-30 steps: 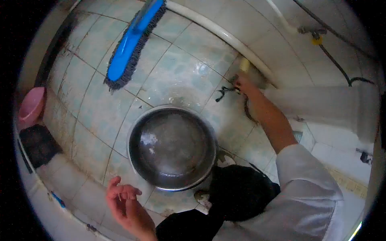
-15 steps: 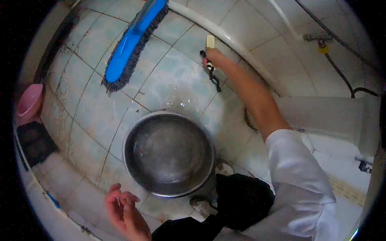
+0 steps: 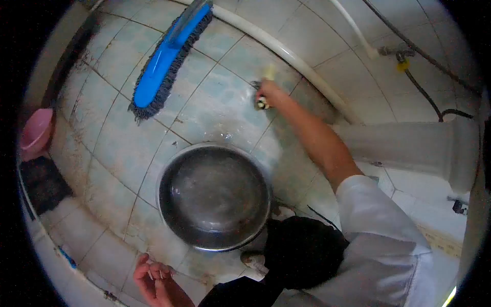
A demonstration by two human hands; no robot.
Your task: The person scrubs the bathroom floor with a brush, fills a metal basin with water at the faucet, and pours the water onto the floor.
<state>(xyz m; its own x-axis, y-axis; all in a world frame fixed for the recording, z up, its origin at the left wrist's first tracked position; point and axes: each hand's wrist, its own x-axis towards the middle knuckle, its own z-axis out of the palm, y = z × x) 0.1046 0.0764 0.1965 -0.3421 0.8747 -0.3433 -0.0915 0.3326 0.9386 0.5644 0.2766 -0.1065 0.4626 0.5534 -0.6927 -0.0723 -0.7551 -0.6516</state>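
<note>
Right hand [image 3: 267,93] gripping blurred pale-ended object [image 3: 269,72], mop handle [image 3: 185,24] cut off

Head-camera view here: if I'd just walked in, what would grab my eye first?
Probably the large round metal basin, sitting low in the middle of the picture on the tiled floor. Next comes the bright blue mop head with its grey fringe, at upper left. Then the right hand, stretched out past the basin, gripping a pale-ended thing too blurred to name.

Right hand [image 3: 268,94] stretches forward, clenched; left hand [image 3: 157,282] curls loosely.
</note>
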